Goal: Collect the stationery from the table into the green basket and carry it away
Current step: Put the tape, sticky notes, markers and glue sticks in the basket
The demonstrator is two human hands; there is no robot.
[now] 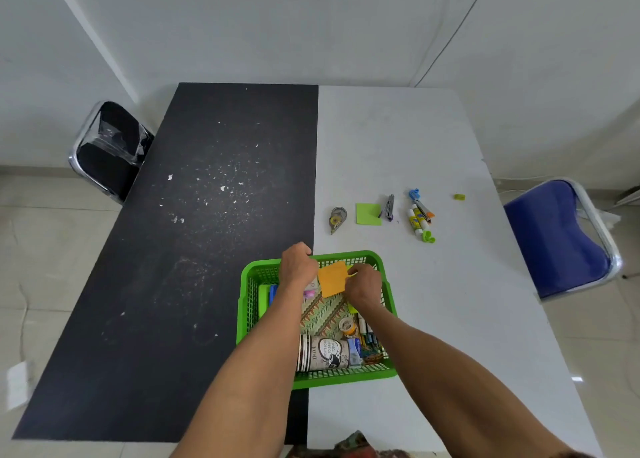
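Observation:
The green basket [387, 295] sits at the near middle of the table, across the black and white halves. It holds a batik-patterned book, stacked paper cups, tape rolls and pens. Both hands are over its far end. My right hand [363, 286] pinches an orange sticky-note pad [331, 278] by its right edge, and my left hand [297, 265] is closed at the pad's left side, touching the basket's far rim. On the white half lie a correction tape [336, 218], a green sticky-note pad [368, 213], a stapler [388, 207], glue sticks and clips [419, 219] and a small green sharpener [459, 197].
The black table half [194, 236] is scuffed with white specks. A black chair [110, 149] stands at the far left and a blue chair [561, 239] at the right. White walls are behind the table.

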